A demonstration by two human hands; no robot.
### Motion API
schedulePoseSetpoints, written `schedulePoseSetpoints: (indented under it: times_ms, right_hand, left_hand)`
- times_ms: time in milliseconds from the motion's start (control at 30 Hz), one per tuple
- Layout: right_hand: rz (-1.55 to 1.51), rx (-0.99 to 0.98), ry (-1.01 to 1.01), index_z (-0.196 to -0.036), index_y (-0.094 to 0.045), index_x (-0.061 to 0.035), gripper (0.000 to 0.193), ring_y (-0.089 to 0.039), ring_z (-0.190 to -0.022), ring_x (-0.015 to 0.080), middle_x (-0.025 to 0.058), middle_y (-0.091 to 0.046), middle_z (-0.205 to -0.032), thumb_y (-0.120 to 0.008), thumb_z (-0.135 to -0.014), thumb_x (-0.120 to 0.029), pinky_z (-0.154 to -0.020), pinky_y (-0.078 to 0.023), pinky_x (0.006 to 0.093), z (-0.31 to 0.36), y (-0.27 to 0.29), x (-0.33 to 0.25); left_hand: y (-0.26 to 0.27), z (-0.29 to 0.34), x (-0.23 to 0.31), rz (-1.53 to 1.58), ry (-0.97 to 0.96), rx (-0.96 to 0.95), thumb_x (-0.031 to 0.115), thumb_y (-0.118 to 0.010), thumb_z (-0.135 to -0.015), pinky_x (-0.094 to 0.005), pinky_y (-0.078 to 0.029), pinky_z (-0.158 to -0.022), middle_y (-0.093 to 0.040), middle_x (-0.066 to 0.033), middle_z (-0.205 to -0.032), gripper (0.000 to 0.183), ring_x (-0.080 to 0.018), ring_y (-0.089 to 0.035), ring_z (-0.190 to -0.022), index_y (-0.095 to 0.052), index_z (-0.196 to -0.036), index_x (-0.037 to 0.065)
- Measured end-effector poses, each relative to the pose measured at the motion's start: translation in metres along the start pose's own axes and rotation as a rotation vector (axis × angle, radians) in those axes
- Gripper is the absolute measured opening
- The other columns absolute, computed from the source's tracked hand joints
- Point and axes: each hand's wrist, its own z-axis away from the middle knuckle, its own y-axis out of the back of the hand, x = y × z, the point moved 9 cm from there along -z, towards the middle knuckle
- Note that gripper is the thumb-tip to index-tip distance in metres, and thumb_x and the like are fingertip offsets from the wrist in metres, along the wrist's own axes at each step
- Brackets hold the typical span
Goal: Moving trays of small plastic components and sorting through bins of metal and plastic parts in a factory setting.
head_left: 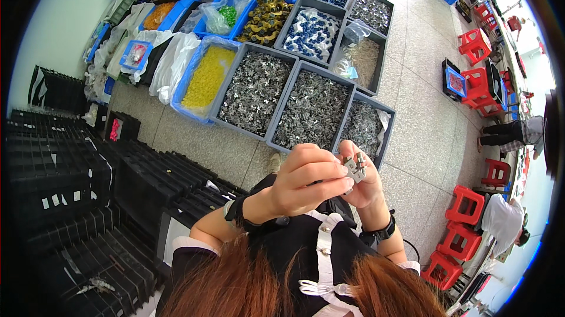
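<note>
Just in front of my chest, my left hand (306, 180) and my right hand (366, 188) are closed together on a small silver metal piece (354, 168). It has a blocky, bracket-like shape with short posts sticking up. The left fingertips press its left side, while the right thumb and fingers hold it from the right; the right palm partly hides it. Whether it is one piece or two joined ones, I cannot tell. Beyond my hands stand grey bins of small metal parts, the middle bin (275, 100) and the right bin (386, 135) nearest to them.
A blue bin (183, 78) of yellow parts stands left of the grey ones, with more filled bins behind. Stacked black trays (168, 178) crowd the left side. Red stools (461, 241) line the right side, where a person in white (502, 223) sits by a long bench.
</note>
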Motion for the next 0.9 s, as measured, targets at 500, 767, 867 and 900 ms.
schedulePoseSetpoints:
  times_ms: [500,767,867,900]
  right_hand:
    - [0.06,-0.006,0.04,-0.082,-0.043,-0.0041,0.018,-0.053,-0.074,0.0159,0.007,-0.053,-0.077,-0.058,-0.072,-0.005,-0.064,-0.045,0.0254,0.0,-0.005,-0.007]
    - [0.108,-0.04,0.104,-0.082,-0.043,-0.0045,0.021,-0.053,-0.072,0.0189,0.0086,-0.053,-0.076,-0.06,-0.072,-0.009,-0.065,-0.043,0.0279,-0.002,-0.014,-0.012]
    - [0.119,-0.077,0.141,-0.085,-0.044,-0.0046,0.022,-0.052,-0.07,0.0189,0.0075,-0.052,-0.073,-0.061,-0.071,-0.009,-0.065,-0.042,0.0285,-0.002,-0.016,-0.013]
    - [0.149,-0.103,0.172,-0.087,-0.044,-0.0046,0.023,-0.051,-0.069,0.0188,0.0067,-0.051,-0.072,-0.061,-0.072,-0.009,-0.065,-0.041,0.0286,-0.001,-0.018,-0.015]
  left_hand:
    - [-0.004,-0.003,0.0,0.003,0.005,-0.052,0.001,-0.066,-0.057,-0.0261,-0.043,-0.058,-0.05,-0.0008,-0.087,0.022,-0.0167,-0.049,-0.075,-0.06,-0.077,0.008]
    - [0.0,-0.001,0.002,-0.028,-0.021,-0.014,0.007,-0.06,-0.06,-0.0278,-0.04,-0.062,-0.053,0.0,-0.087,0.018,-0.0159,-0.05,-0.077,-0.06,-0.078,0.008]
    - [0.0,-0.002,0.003,-0.016,-0.023,-0.015,0.007,-0.06,-0.06,-0.0275,-0.04,-0.062,-0.053,0.0002,-0.087,0.019,-0.0156,-0.05,-0.077,-0.06,-0.078,0.008]
    - [0.001,-0.002,0.004,-0.019,-0.021,-0.014,0.007,-0.06,-0.06,-0.0275,-0.04,-0.062,-0.053,0.0002,-0.087,0.019,-0.0156,-0.05,-0.077,-0.06,-0.078,0.008]
